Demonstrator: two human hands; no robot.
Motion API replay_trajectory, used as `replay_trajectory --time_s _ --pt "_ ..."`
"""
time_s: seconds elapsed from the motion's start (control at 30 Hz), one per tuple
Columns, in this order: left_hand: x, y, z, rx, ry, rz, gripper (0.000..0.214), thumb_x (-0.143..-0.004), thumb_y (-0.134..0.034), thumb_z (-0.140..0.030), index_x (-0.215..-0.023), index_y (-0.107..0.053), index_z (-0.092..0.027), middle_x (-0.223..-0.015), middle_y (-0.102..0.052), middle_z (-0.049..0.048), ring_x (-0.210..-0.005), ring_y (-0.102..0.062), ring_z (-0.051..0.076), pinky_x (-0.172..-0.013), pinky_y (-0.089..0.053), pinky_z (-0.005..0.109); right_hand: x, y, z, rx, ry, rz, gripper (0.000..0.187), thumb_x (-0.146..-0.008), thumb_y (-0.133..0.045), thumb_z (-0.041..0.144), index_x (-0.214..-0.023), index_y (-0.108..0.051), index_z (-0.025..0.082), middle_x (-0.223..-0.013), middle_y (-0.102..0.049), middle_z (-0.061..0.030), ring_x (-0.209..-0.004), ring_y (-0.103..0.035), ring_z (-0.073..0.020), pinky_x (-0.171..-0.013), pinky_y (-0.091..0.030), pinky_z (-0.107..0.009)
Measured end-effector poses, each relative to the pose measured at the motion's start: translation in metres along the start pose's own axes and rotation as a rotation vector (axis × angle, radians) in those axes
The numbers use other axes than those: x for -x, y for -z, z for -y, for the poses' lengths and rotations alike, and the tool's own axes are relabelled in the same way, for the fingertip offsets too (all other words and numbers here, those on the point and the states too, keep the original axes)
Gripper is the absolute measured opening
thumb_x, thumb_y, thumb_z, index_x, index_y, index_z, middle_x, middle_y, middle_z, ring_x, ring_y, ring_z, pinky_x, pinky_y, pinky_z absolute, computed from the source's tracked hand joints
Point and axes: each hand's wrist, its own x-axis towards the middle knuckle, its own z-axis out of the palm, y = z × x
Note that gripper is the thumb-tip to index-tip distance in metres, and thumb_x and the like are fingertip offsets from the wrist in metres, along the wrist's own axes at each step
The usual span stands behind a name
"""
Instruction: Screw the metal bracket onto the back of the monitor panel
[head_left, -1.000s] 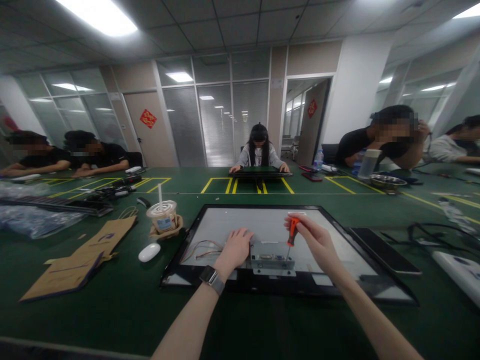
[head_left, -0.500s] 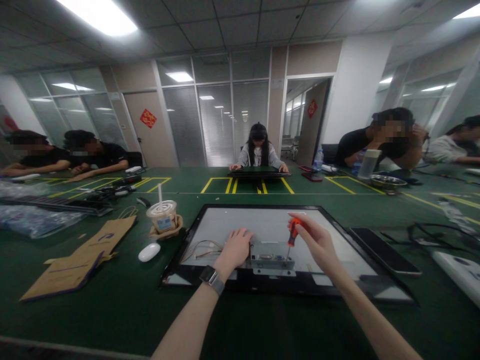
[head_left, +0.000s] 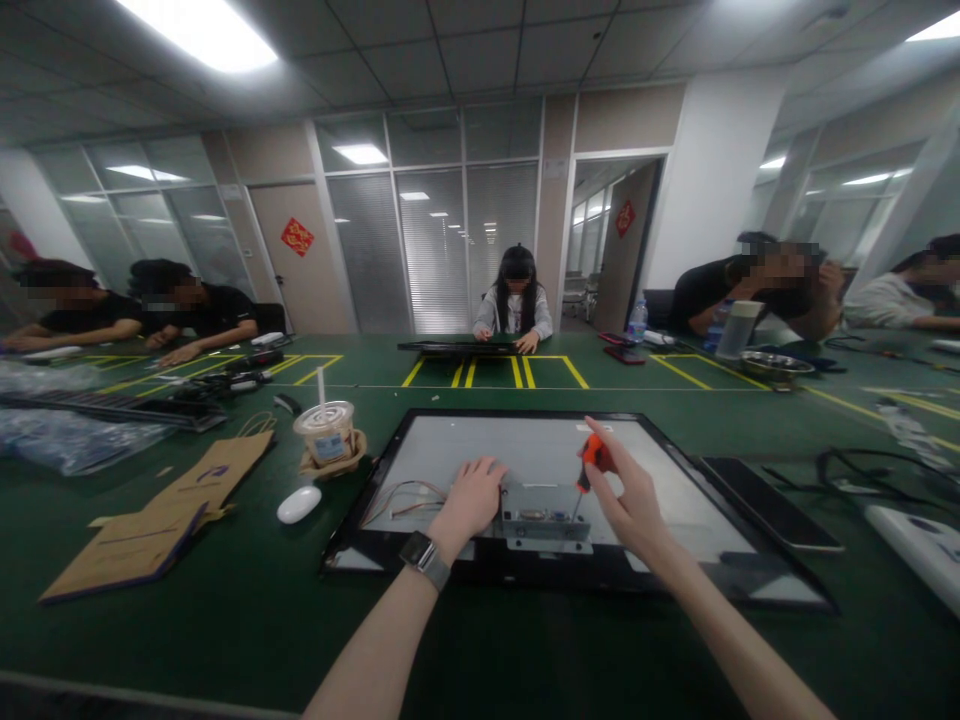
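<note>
A flat monitor panel (head_left: 540, 445) in a black frame lies face down on the green table before me. A small metal bracket (head_left: 544, 515) is mounted near its lower middle, with thin coloured wires (head_left: 401, 497) running off to its left. My left hand (head_left: 472, 500), watch on the wrist, rests with fingers spread on the panel beside the bracket. My right hand (head_left: 626, 495) is closed round an orange-handled screwdriver (head_left: 587, 462), held upright with its tip down on the bracket's right side.
A lidded drink cup (head_left: 325, 432), a white mouse (head_left: 298, 504) and brown paper bags (head_left: 161, 510) lie to the left. A dark phone (head_left: 769, 500) and cables (head_left: 862, 465) lie right. Across the table a person handles a dark panel (head_left: 457, 348); others sit at both sides.
My right hand has turned round the screwdriver handle, fingers shifting down and left. The person opposite has slid their dark panel to the left. My left hand stays put.
</note>
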Motion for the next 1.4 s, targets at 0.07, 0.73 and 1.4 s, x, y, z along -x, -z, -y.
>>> replay_trajectory --time_s 0.07,0.73,1.4 --pt "0.000 -0.001 0.000 0.003 0.000 -0.002 0.048 -0.096 -0.030 -0.013 -0.139 -0.050 -0.019 -0.147 -0.049 0.0115 -0.134 -0.045 0.026 -0.113 -0.035 0.046 0.001 -0.002 0.006 -0.018 -0.001 -0.107 0.047 -0.091 -0.058 0.024 -0.138 -0.052 0.027 -0.094 -0.067 -0.0052 -0.076 -0.065 -0.0199 -0.069 -0.058 -0.036" --pt "0.000 -0.005 0.002 0.005 -0.028 -0.038 0.050 -0.091 -0.036 -0.008 -0.137 -0.051 -0.018 -0.143 -0.051 0.0122 -0.131 -0.048 0.025 -0.111 -0.036 0.042 0.022 -0.040 0.010 -0.320 -0.138 -0.100 0.036 -0.088 -0.067 0.031 -0.122 -0.053 0.029 -0.094 -0.072 -0.0034 -0.078 -0.076 -0.0209 -0.058 -0.064 -0.028" --pt "0.000 -0.006 0.002 0.004 -0.008 -0.022 0.049 -0.091 -0.037 -0.009 -0.137 -0.050 -0.020 -0.145 -0.049 0.0120 -0.132 -0.047 0.025 -0.111 -0.036 0.043 0.020 -0.039 0.014 -0.283 -0.058 -0.097 0.036 -0.087 -0.066 0.023 -0.120 -0.055 0.030 -0.092 -0.072 -0.0015 -0.077 -0.076 -0.0194 -0.059 -0.065 -0.026"
